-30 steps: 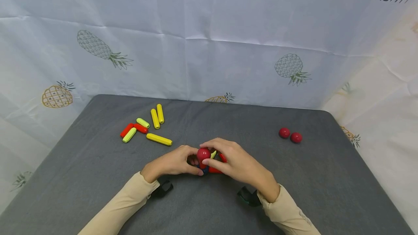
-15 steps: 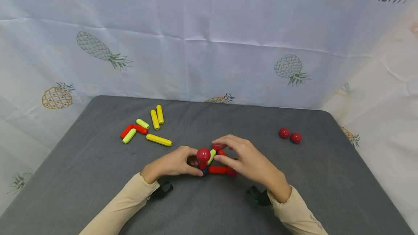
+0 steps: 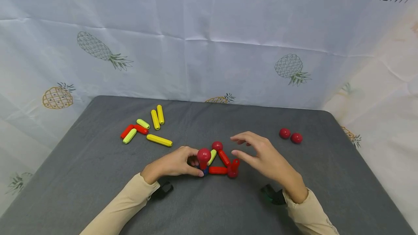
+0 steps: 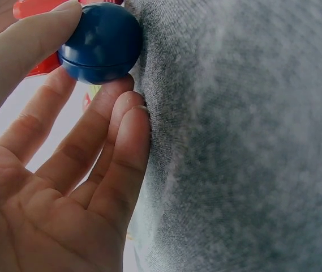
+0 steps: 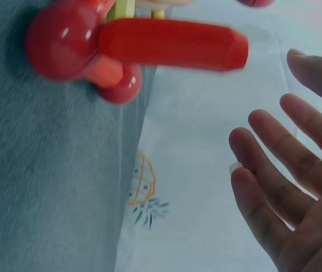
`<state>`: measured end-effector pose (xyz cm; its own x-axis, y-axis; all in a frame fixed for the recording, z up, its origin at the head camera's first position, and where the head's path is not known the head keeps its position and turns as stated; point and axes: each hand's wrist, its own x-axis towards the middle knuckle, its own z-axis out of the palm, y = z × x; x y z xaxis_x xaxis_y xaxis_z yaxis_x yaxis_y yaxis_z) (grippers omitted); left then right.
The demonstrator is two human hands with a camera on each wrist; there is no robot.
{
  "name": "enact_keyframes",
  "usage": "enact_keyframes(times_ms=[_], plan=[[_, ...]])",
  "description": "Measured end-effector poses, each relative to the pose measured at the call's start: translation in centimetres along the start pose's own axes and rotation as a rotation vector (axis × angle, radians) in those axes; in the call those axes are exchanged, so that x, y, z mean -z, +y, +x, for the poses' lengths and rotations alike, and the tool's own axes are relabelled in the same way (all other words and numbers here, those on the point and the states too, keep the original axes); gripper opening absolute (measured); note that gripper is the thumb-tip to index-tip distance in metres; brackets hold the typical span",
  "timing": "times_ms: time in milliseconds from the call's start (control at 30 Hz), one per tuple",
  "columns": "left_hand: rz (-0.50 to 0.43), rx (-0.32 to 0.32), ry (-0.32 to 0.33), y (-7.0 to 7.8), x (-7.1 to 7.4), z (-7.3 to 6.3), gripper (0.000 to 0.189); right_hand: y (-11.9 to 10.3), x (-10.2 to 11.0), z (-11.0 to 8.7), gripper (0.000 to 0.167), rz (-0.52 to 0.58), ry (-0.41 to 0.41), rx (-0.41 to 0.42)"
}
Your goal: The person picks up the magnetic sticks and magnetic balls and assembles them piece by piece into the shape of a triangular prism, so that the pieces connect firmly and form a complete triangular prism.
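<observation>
My left hand [image 3: 177,161] pinches a blue ball [image 4: 101,42] between thumb and fingers at the near left corner of a small frame of balls and rods. Above the blue ball a red ball [image 3: 204,154] sits on a short upright red rod. A red rod [image 3: 217,170] runs right to another red ball [image 3: 232,172], from which a red rod [image 5: 172,44] stands up with its top end bare. A light green rod [image 3: 212,157] and a further red rod [image 3: 224,158] meet at the back red ball [image 3: 217,146]. Fingers spread, my right hand [image 3: 261,151] is apart from the frame, to its right.
Loose on the grey table [image 3: 183,206], at the left, lie several yellow rods [image 3: 159,140], light green rods [image 3: 129,136] and red rods [image 3: 127,131]. Two red balls [image 3: 290,136] rest at the right. A pineapple-print cloth [image 3: 202,68] hangs behind the table.
My right hand has let go near the upper red ball and moved right, past the frame, uncovering its right side. My left hand stays on the blue ball.
</observation>
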<state>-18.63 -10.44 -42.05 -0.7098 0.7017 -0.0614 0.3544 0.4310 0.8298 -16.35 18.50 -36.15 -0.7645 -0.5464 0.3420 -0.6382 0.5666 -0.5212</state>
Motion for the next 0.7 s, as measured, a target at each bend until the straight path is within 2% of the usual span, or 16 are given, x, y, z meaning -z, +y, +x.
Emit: enact_keyframes(times_ms=[367, 700], plan=[[-0.001, 0.008, -0.003, -0.1, 0.1, 0.1, 0.025, 2.1, 0.7, -0.9, 0.036, -0.053, 0.059, -0.017], [0.003, 0.010, -0.009, 0.0, 0.1, 0.1, 0.025, 4.0, 1.2, -1.2, 0.034, -0.097, 0.096, -0.067]])
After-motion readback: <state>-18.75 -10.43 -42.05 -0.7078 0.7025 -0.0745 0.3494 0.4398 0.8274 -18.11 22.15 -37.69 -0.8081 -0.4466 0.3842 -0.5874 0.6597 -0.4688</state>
